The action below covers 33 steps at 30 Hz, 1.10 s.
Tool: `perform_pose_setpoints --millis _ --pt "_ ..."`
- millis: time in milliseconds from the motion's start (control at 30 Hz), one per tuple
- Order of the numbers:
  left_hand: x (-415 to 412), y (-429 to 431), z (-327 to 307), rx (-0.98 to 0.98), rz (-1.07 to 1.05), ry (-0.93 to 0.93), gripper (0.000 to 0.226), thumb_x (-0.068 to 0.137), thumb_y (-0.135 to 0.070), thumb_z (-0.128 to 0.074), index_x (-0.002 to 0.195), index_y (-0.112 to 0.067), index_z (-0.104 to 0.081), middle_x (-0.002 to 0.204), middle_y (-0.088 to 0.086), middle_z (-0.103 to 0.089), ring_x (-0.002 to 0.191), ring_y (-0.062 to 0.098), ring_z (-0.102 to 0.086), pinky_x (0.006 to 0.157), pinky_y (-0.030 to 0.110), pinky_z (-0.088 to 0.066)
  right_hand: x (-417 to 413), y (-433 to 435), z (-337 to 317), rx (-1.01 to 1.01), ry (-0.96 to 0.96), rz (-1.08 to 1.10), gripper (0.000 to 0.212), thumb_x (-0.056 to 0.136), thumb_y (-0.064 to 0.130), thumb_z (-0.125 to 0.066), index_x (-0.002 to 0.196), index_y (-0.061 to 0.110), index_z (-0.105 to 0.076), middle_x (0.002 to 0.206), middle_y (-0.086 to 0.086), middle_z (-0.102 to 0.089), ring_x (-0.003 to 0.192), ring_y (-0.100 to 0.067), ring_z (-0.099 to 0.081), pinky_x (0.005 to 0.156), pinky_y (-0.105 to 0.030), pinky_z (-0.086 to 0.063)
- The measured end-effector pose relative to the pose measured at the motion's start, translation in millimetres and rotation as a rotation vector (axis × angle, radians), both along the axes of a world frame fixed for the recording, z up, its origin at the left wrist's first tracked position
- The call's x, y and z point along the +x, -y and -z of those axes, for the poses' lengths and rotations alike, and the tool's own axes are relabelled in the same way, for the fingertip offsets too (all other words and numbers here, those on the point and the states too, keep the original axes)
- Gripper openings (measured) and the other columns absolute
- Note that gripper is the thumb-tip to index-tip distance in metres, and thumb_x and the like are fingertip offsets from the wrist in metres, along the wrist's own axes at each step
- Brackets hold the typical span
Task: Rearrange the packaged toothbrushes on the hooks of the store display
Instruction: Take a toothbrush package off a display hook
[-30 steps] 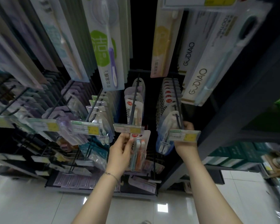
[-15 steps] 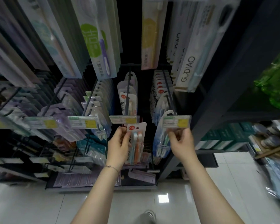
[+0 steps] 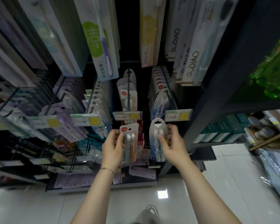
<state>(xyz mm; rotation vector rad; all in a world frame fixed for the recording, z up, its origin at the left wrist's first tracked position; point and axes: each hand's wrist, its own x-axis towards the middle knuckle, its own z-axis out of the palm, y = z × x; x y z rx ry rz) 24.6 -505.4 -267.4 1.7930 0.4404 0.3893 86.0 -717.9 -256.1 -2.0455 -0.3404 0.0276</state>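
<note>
Left hand (image 3: 113, 147) pinches the left edge of a rectangular toothbrush pack (image 3: 130, 143): one teal and one orange brush, with a red sticker at the top corner. Right hand (image 3: 174, 146) grips a round-topped clear pack (image 3: 157, 139) holding two white-headed brushes. Both packs are off the hooks, just below the middle price tag (image 3: 126, 115) and the right price tag (image 3: 179, 114), a narrow gap between them. Both forearms reach up, fingers curled.
</note>
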Motion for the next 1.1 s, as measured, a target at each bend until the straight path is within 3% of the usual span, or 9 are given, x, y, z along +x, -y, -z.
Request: perform_pose_setpoints --millis 100,200,333,500,700,733,867,1000,1100 --pt "-9.1 -13.2 1.4 -0.018 -0.029 0.001 0.013 0.102 -0.021 -0.053 0.092 -0.027 -0.058 0.082 -0.008 -0.067 0.068 0.014 -0.063 0.069 0.034 -0.053 -3.1 -22.8 -0.5 -0.034 0.005 -0.036 0.033 0.095 0.033 -0.059 0.122 0.028 -0.041 0.087 0.011 -0.053 0.067 0.001 -0.054 0.058 -0.011 -0.041" --pt "-19.3 -29.6 -0.3 -0.003 -0.046 0.019 0.012 0.103 -0.020 -0.052 0.092 -0.022 -0.057 0.081 0.000 -0.065 0.069 0.021 -0.062 0.067 0.034 -0.052 -4.8 -48.4 -0.8 -0.063 0.031 -0.096 0.038 0.096 0.034 -0.057 0.128 0.023 -0.041 0.099 0.007 -0.056 0.073 0.006 -0.053 0.062 -0.006 -0.039" --pt "-37.9 -56.3 -2.0 0.017 -0.100 0.038 0.012 0.103 -0.019 -0.052 0.092 -0.015 -0.057 0.078 0.008 -0.062 0.070 0.025 -0.060 0.068 0.036 -0.051 -9.3 -85.4 -0.7 -0.070 0.017 -0.181 0.040 0.097 0.037 -0.056 0.131 0.027 -0.039 0.108 0.008 -0.055 0.079 0.003 -0.048 0.068 -0.012 -0.038" --pt "-57.4 -87.3 0.9 0.040 -0.187 0.029 0.014 0.102 -0.024 -0.055 0.090 -0.031 -0.059 0.082 0.000 -0.066 0.072 0.025 -0.063 0.071 0.043 -0.054 -15.1 -133.3 -4.5 -0.094 0.009 -0.242 0.041 0.097 0.043 -0.054 0.132 0.027 -0.040 0.100 0.007 -0.048 0.086 -0.007 -0.044 0.076 -0.025 -0.036" --pt "-72.6 -112.2 0.2 0.025 -0.251 0.032 0.011 0.101 -0.028 -0.054 0.091 -0.030 -0.057 0.080 0.003 -0.066 0.072 0.029 -0.063 0.071 0.050 -0.054 -14.6 -169.7 -13.8 -0.142 0.035 -0.321 0.051 0.100 0.040 -0.049 0.144 0.023 -0.031 0.134 0.000 -0.048 0.108 -0.011 -0.050 0.092 -0.029 -0.042" --pt "-74.7 -115.3 -0.3 0.023 -0.255 0.031 0.011 0.101 -0.028 -0.054 0.091 -0.031 -0.058 0.081 0.002 -0.066 0.073 0.029 -0.063 0.071 0.050 -0.055 -13.9 -173.5 -14.6 -0.139 0.040 -0.322 0.050 0.100 0.038 -0.050 0.144 0.024 -0.032 0.135 0.000 -0.048 0.108 -0.011 -0.051 0.093 -0.029 -0.043" --pt "-79.4 -123.9 -2.1 0.023 -0.261 0.037 0.011 0.101 -0.027 -0.054 0.092 -0.030 -0.058 0.082 -0.001 -0.066 0.073 0.026 -0.064 0.071 0.049 -0.055 -11.6 -184.3 -19.3 -0.110 0.063 -0.305 0.039 0.100 0.031 -0.052 0.136 0.025 -0.039 0.119 0.002 -0.052 0.075 0.004 -0.041 0.079 -0.023 -0.036" --pt "-79.5 -130.1 -2.6 0.023 -0.259 0.043 0.015 0.102 -0.024 -0.053 0.090 -0.032 -0.057 0.083 -0.004 -0.067 0.070 0.023 -0.064 0.069 0.043 -0.055 -12.0 -192.4 -20.7 -0.121 0.024 -0.283 0.041 0.100 0.032 -0.051 0.138 0.022 -0.039 0.118 0.001 -0.052 0.089 -0.012 -0.053 0.082 -0.025 -0.040" --pt "-79.0 -132.8 -3.6 0.014 -0.257 0.042 0.018 0.102 -0.023 -0.053 0.090 -0.035 -0.057 0.086 -0.008 -0.068 0.072 0.019 -0.064 0.069 0.038 -0.055 -15.1 -194.4 -19.2 -0.068 0.013 -0.278 0.035 0.100 0.030 -0.050 0.134 0.024 -0.043 0.120 0.002 -0.054 0.101 -0.011 -0.055 0.090 -0.027 -0.043"
